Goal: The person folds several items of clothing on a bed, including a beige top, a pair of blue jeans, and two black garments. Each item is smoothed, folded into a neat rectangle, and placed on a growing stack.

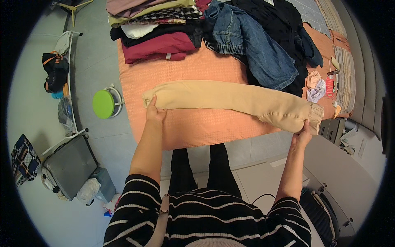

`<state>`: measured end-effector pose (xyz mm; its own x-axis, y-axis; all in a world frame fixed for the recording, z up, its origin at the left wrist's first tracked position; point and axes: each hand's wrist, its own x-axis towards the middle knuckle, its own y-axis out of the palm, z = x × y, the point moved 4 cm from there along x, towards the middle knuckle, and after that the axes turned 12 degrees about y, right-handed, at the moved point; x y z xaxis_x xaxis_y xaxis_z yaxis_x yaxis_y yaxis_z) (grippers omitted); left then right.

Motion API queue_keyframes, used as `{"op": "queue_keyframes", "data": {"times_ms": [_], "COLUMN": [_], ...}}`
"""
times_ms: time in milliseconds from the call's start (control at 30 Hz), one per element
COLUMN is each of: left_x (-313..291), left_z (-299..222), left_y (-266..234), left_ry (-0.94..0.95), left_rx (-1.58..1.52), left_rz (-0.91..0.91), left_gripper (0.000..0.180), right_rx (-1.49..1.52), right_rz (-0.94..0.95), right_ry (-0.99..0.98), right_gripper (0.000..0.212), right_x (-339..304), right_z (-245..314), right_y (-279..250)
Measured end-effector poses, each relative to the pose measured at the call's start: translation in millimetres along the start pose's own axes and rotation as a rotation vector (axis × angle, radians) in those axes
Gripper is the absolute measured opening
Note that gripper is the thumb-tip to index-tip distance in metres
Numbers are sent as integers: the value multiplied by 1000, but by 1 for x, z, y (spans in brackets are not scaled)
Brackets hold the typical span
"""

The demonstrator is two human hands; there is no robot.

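While both our forearms reached forward from the short sleeves of a black knit top (214,220) with pale stripes, we held a long beige garment (214,95) stretched crosswise in front of us. Our left hand (156,113) was closed on its left end, the arm nearly straight, the thumb pointing away from us over the cloth and the other fingers partly hidden at its near edge. Our right hand (302,135) grasped the opposite end near the corner, thumb on top and fingers tucked under, the wrist nearer to us than the left one and the forearm slanting out to the right.

Between the two hands the garment lay over the near part of a bed (189,131), its right end reaching the bed's near edge; we could not tell how much of its length bore on the cover. The cloth looked smooth and matte, made into a narrow, gently arched strip that widened toward the right, where a gathered, crinkled band finished it. Beneath it, the peach bedcover showed a fine, bumpy weave.

Beyond it we had a stack of folded clothes (154,20), soft-edged and layered, with a smooth maroon piece (156,47) lowest and nearest. To its right sprawled a creased blue denim garment (263,53), partly over rumpled black clothes (284,20).
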<state>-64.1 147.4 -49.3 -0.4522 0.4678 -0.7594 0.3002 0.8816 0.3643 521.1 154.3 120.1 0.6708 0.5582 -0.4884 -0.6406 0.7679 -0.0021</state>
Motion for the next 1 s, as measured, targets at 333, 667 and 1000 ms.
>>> {"op": "queue_keyframes", "data": {"times_ms": [333,667,1000], "left_x": [-48,-85,-90], "left_z": [-152,131,93], "left_y": [5,51,52], "left_ry": [784,1169,1245], "left_rx": [499,1877,1972], "left_rz": [-41,980,1124], "left_gripper": [24,43,68], "right_rx": [49,7,-117], "right_rz": [199,102,100], "right_ry": [255,41,-19], "right_gripper": [42,42,36], "right_x": [-28,-62,-91], "right_z": [-69,-100,-92], "right_y": [42,78,90]}}
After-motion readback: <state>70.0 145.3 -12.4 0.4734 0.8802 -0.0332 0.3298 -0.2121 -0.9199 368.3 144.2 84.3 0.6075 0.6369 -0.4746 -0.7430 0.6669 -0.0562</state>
